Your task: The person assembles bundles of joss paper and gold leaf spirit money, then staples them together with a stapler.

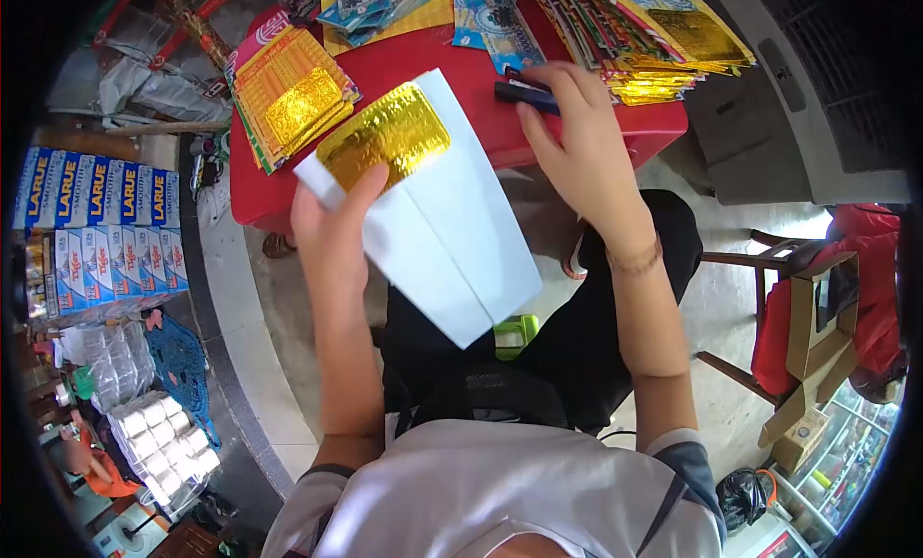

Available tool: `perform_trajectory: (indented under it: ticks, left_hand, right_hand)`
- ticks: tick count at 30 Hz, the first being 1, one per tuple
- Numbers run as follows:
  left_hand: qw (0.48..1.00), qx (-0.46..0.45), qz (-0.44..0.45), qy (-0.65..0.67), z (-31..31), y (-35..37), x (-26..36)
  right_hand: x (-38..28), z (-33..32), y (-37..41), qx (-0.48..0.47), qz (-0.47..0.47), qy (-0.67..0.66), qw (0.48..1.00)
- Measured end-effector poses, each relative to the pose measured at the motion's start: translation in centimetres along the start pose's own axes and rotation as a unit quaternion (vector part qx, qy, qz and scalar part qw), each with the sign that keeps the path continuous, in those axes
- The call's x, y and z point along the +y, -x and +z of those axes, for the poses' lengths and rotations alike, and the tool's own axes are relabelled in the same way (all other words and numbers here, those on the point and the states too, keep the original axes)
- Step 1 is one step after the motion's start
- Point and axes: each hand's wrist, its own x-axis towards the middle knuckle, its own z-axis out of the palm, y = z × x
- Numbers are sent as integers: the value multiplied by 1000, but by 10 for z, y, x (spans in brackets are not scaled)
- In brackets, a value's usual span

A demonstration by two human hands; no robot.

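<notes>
My left hand (pixel 336 217) grips white paper sheets (pixel 452 231) at their left edge, its thumb on top. A shiny gold foil sheet (pixel 389 135) lies across the upper end of the paper, partly under that thumb. In my right hand (pixel 588 140) is a small dark stapler (pixel 529 95), pinched between thumb and fingers above the red table (pixel 471 73). The stapler is apart from the paper. Left of the paper, a stack of yellow-orange printed papers with gold foil (pixel 293 97) rests on the table.
Fanned printed papers with gold ends (pixel 663 44) lie at the table's right. Blue printed packets (pixel 495 24) are at the back. Beer cartons (pixel 101 193) stand at left. A wooden chair (pixel 760 260) and an open cardboard box (pixel 827 318) are at right. A person (pixel 96 467) appears lower left.
</notes>
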Motion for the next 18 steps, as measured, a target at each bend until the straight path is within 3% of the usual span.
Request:
perform_trajectory:
  ticks: [1, 3, 6, 8, 10, 11, 13, 16, 17, 18]
  left_hand:
    - [1000, -15, 3, 20, 0, -7, -9]
    - [998, -47, 16, 48, 1, -19, -25]
    - [996, -70, 8, 48, 8, -28, -35]
    - [993, -78, 25, 82, 16, -31, -39]
    - [993, -77, 27, 81, 21, -34, -43]
    - [991, -76, 19, 108, 22, -37, -47]
    - [986, -88, 20, 141, 26, -41, -54]
    - [984, -95, 15, 149, 34, -44, -57]
    - [983, -97, 12, 155, 36, -46, -59]
    - [983, -95, 6, 159, 38, -47, -59]
  right_hand:
    - [12, 14, 1, -3, 2, 1, 1000]
    - [28, 34, 0, 20, -25, 136, 990]
    - [33, 38, 0, -30, 27, 140, 989]
    - [25, 29, -2, -38, 11, 147, 988]
    - [6, 16, -4, 13, 154, -49, 987]
    - [5, 14, -4, 42, 169, -184, 967]
    - [-8, 3, -6, 61, 209, -408, 886]
    - [-22, -7, -5, 19, 293, -520, 803]
    - [-22, -5, -2, 17, 298, -515, 804]
    - [-20, 0, 4, 21, 338, -555, 759]
